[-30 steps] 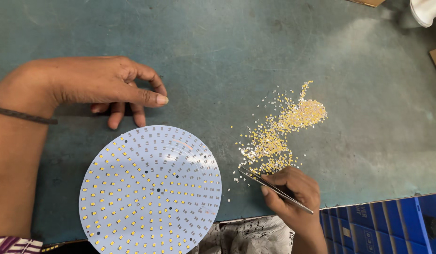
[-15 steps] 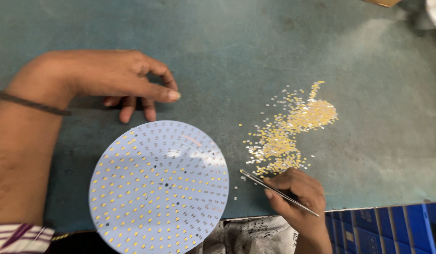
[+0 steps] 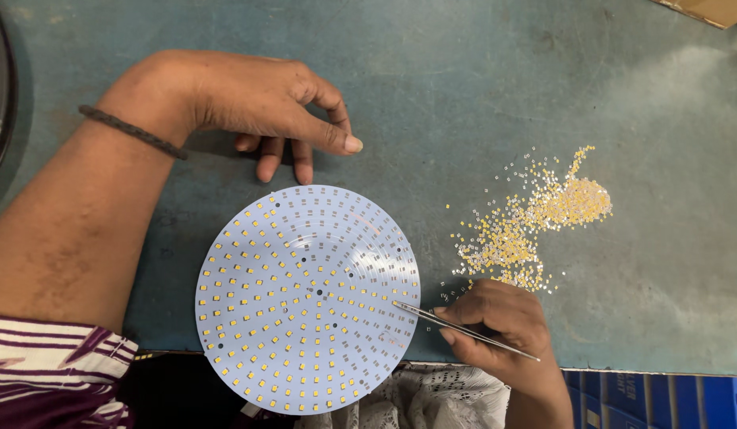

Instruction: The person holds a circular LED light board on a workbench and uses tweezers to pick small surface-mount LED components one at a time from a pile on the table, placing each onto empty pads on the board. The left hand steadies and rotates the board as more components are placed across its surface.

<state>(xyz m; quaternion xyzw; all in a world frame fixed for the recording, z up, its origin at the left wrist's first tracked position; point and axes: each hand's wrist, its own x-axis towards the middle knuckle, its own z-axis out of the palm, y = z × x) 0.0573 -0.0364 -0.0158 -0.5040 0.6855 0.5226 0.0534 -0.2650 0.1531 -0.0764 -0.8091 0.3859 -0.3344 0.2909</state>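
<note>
The right hand [image 3: 499,326] pinches metal tweezers [image 3: 456,324], tips over the round white LED board [image 3: 309,298], perhaps touching it. The left hand [image 3: 261,103] rests loosely curled on the green table [image 3: 464,71]. Yellow LED chips [image 3: 527,222] lie heaped nearby.

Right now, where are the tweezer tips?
In the head view, the tweezers in the right hand point left, tips on the round board's right edge, below-left of the yellow chip pile.

A brown cardboard box [image 3: 714,9] shows only its corner at the top right edge. A blue crate [image 3: 662,397] with faint white print stands at the bottom right — partly cut off.
</note>
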